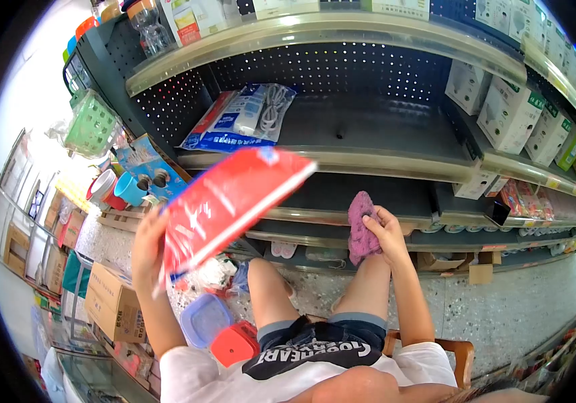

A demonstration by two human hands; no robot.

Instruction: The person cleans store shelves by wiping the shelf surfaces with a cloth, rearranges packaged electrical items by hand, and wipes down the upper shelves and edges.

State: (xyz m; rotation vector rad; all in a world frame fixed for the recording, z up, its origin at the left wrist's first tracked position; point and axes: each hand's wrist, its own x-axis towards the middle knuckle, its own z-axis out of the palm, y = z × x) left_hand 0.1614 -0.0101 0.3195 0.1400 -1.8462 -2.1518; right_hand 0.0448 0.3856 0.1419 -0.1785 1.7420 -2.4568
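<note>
My left hand (148, 245) grips the lower left end of a flat red package (227, 208), which is tilted and slightly blurred in front of the shelf. A purple cloth (363, 232) is pinched in my right hand (385, 234), above my right knee. Behind the red package, a blue and white package (237, 117) with a coiled white cable lies on the middle shelf (368, 127), beside another red-edged pack.
White boxes (511, 114) stand on the shelves at the right. On the floor at the left are a blue plastic container (206, 321), a red container (235, 343) and a cardboard box (113, 302). A green basket (92, 124) hangs at the upper left.
</note>
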